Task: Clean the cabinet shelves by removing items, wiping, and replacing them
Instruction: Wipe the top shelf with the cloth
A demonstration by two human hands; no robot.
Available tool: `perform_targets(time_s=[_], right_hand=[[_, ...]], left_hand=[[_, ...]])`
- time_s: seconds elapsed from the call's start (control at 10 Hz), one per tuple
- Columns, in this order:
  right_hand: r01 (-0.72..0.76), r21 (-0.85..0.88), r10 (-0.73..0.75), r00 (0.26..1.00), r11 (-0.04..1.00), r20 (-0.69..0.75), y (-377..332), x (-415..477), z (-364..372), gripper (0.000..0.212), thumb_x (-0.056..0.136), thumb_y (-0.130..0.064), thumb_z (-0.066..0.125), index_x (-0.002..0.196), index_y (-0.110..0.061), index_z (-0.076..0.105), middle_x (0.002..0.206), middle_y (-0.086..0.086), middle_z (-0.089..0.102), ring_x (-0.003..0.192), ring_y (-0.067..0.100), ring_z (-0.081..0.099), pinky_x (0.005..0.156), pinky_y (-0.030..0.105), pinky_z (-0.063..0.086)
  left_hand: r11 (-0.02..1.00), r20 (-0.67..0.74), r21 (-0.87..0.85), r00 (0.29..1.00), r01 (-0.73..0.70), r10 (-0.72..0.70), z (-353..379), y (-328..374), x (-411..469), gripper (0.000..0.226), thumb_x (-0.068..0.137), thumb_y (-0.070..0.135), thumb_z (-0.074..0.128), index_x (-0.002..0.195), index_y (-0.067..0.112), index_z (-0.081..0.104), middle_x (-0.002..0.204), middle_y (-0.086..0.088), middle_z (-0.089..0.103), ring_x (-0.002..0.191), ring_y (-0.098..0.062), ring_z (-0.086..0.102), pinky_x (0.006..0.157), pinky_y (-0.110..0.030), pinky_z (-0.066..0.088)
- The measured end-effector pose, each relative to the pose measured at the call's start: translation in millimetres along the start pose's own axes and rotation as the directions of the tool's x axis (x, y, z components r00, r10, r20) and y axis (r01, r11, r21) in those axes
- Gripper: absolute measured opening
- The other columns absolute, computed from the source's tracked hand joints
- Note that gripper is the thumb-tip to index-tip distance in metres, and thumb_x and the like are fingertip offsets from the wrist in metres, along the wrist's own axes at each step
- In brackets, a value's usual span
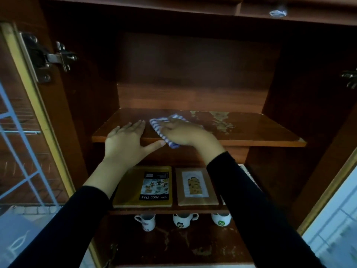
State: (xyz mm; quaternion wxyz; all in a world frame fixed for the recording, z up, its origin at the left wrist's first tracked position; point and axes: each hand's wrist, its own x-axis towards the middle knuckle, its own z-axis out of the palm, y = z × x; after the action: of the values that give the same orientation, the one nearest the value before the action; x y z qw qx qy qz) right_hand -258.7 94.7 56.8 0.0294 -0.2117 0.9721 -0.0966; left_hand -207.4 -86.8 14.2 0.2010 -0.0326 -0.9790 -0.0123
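Glossy wooden shelf, crumpled striped cloth

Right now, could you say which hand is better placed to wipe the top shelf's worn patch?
Right: the right hand holds the striped cloth beside the patch; the left hand lies bare.

1. A blue-and-white striped cloth against a glossy reddish-brown wooden shelf, its finish blotched with pale worn patches.
2. A flat mustard-yellow box with a black-and-white label; a flat tan box with a white-bordered picture panel.
3. Three white ceramic mugs with small printed emblems, one green, one dark.
4. The person's black long sleeves; a pale yellow cabinet door frame.
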Motion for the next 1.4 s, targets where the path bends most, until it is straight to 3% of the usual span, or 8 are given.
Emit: perform_targets(time_s=[0.1, 0.2, 0.4, 0.6, 0.8, 1.0, 1.3, 1.4], right_hand=[[0.022, 0.109, -0.018, 0.999, 0.994, -0.037, 26, -19, -5, 0.048, 0.106, -0.044, 0.026, 0.153, -0.032, 0.029, 0.159, -0.002, 0.028, 0.141, 0.018, 0.033, 0.111, 0.030, 0.026], [-0.166, 0.308, 0.214, 0.968, 0.937, -0.131, 102, -23, -18, 0.044, 0.097, -0.049, 0.039, 0.130, -0.029, 0.060, 0.100, -0.005, 0.070, 0.080, 0.009, 0.061, 0.074, 0.020, 0.047], [-0.448, -0.043, 0.430, 0.877, 0.893, -0.214, 109, 1, -26, 0.023, 0.089, -0.036, 0.033, 0.093, -0.027, 0.054, 0.095, -0.003, 0.056, 0.083, 0.018, 0.058, 0.087, 0.030, 0.043], [-0.022, 0.005, 0.023, 0.999, 1.000, -0.041, -9, 17, 0, 0.051, 0.104, -0.048, 0.020, 0.153, -0.035, 0.028, 0.161, -0.005, 0.023, 0.145, 0.021, 0.027, 0.119, 0.039, 0.020], [-0.174, 0.325, 0.231, 0.962, 0.930, -0.147, 104, -21, -24, 0.038, 0.098, -0.043, 0.040, 0.110, -0.020, 0.069, 0.083, -0.005, 0.065, 0.074, 0.013, 0.057, 0.068, 0.027, 0.043], [-0.614, 0.082, 0.619, 0.770, 0.785, -0.155, 159, -31, -39, 0.049, 0.090, -0.050, 0.030, 0.128, -0.031, 0.054, 0.150, 0.003, 0.043, 0.134, 0.030, 0.044, 0.106, 0.037, 0.033], [0.049, 0.021, -0.049, 0.999, 0.999, 0.018, -9, 4, -2, 0.049, 0.107, -0.043, 0.021, 0.155, -0.035, 0.018, 0.164, -0.003, 0.010, 0.149, 0.021, 0.015, 0.117, 0.036, 0.013], [0.016, 0.188, -0.016, 1.000, 0.982, -0.004, 50, -4, -10, 0.048, 0.105, -0.045, 0.028, 0.149, -0.030, 0.038, 0.145, -0.010, 0.045, 0.124, -0.001, 0.049, 0.100, 0.019, 0.032]], left_hand=[[1.000, -0.002, 0.003, 1.000, 0.000, 0.000, 0, -1, -1, 0.117, 0.064, 0.092, 0.007, 0.155, 0.022, 0.028, 0.160, 0.006, 0.029, 0.148, -0.015, 0.026, 0.121, -0.038, 0.020], [1.000, -0.006, -0.003, 1.000, -0.007, 0.007, 1, -1, 0, 0.115, 0.067, 0.092, 0.008, 0.155, 0.022, 0.029, 0.160, 0.006, 0.028, 0.148, -0.015, 0.025, 0.121, -0.039, 0.021], [1.000, -0.005, 0.008, 1.000, -0.007, 0.007, 2, 1, 0, 0.114, 0.067, 0.091, 0.008, 0.155, 0.022, 0.029, 0.160, 0.005, 0.028, 0.148, -0.015, 0.025, 0.121, -0.039, 0.021], [1.000, -0.005, 0.004, 1.000, 0.008, -0.008, -3, 0, -2, 0.116, 0.064, 0.092, 0.012, 0.155, 0.022, 0.029, 0.159, 0.006, 0.031, 0.147, -0.014, 0.027, 0.120, -0.037, 0.020], [1.000, 0.004, 0.014, 1.000, 0.000, 0.000, -1, 1, -2, 0.115, 0.067, 0.092, 0.010, 0.155, 0.021, 0.028, 0.160, 0.005, 0.030, 0.148, -0.015, 0.026, 0.121, -0.039, 0.021], [1.000, 0.000, 0.014, 1.000, -0.003, 0.003, -1, 3, 0, 0.117, 0.065, 0.091, 0.006, 0.155, 0.020, 0.029, 0.160, 0.005, 0.030, 0.148, -0.016, 0.027, 0.121, -0.039, 0.021], [1.000, -0.047, -0.009, 0.999, 0.007, -0.007, 0, 0, -2, 0.111, 0.066, 0.092, 0.020, 0.151, 0.022, 0.038, 0.155, 0.005, 0.040, 0.144, -0.015, 0.034, 0.118, -0.038, 0.024], [1.000, -0.054, 0.005, 0.999, 0.001, 0.000, 3, -2, -1, 0.117, 0.066, 0.099, 0.011, 0.150, 0.023, 0.040, 0.154, 0.006, 0.041, 0.144, -0.015, 0.034, 0.118, -0.038, 0.025]])
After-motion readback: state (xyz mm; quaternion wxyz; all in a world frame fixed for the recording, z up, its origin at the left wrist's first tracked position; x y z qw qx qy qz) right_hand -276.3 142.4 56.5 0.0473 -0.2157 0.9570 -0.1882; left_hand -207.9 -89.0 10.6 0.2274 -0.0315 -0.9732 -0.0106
